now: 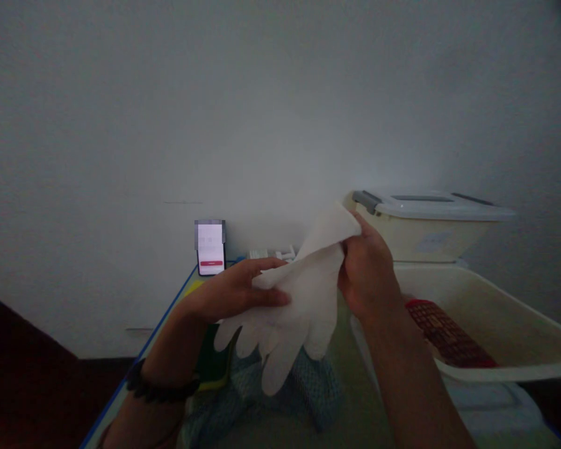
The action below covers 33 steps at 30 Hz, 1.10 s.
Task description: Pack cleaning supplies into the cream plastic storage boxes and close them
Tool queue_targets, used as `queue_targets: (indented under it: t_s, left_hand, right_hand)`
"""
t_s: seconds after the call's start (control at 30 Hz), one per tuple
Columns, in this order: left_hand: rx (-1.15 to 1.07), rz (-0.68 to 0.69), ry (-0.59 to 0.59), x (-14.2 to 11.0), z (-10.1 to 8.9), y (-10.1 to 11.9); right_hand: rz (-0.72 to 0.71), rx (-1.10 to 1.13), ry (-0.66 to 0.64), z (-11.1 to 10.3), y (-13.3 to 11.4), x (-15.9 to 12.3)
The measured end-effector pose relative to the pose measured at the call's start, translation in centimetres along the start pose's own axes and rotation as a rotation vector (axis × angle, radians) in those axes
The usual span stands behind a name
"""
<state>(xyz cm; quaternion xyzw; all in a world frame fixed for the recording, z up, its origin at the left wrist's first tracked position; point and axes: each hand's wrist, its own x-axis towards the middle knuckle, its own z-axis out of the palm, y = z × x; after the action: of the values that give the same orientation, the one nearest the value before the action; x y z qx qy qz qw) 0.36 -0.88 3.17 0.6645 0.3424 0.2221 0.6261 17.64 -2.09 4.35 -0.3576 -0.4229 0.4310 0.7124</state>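
Observation:
A pair of thin white gloves (pixel 285 324) hangs between my hands, fingers pointing down and cuffs up; the two seem to overlap. My left hand (pixel 243 290) pinches them from the left side, thumb in front. At the upper right, my right hand (pixel 369 265) is closed around the cuff edge, its fingertips partly behind the material. Beneath the gloves lies a crumpled blue-green cloth (pixel 308 390) on the table. Beside it, partly behind my left wrist, is a dark green sponge-like pad with a yellow edge (pixel 212 365).
A lit phone (pixel 210 249) leans upright against the wall. White items (pixel 271 254) stand behind my hands. On the right, an open white tub (pixel 518 324) holds a red patterned item (pixel 449 337). A lidded storage box (pixel 430 234) stands behind it. The table's blue edge (pixel 135 355) runs along the left.

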Motion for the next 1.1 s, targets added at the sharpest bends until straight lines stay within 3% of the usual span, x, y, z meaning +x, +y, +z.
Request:
queue_targets:
  t_s: [0.07,0.13,0.4,0.57,0.87,1.1]
  left_hand:
    - [0.019,0.038,-0.036,0.13,0.03,0.05]
    - [0.002,0.139,0.002,0.33,0.18,0.08]
    - [-0.035,0.526,0.441,0.78,0.43,0.46]
    - [0.011,0.529,0.562,0.67,0.27,0.46]
    - [0.064,0.513,0.542,0.31,0.71,0.61]
    - [0.045,0.586,0.665,0.40,0.46,0.66]
  right_hand:
    - [0.043,-0.097,-0.064,-0.19,0.18,-0.14]
    - [0.053,-0.207,-0.116,-0.33,0.23,-0.27]
    - [0.005,-0.398,-0.258,-0.28,-0.03,-0.56]
    - [-0.021,-0.364,-0.301,-0.27,0.08,-0.52]
    - [-0.077,-0.368,-0.350,-0.48,0.23,-0.45]
    - [-0.053,-0.319,-0.373,-0.39,-0.21,-0.60]
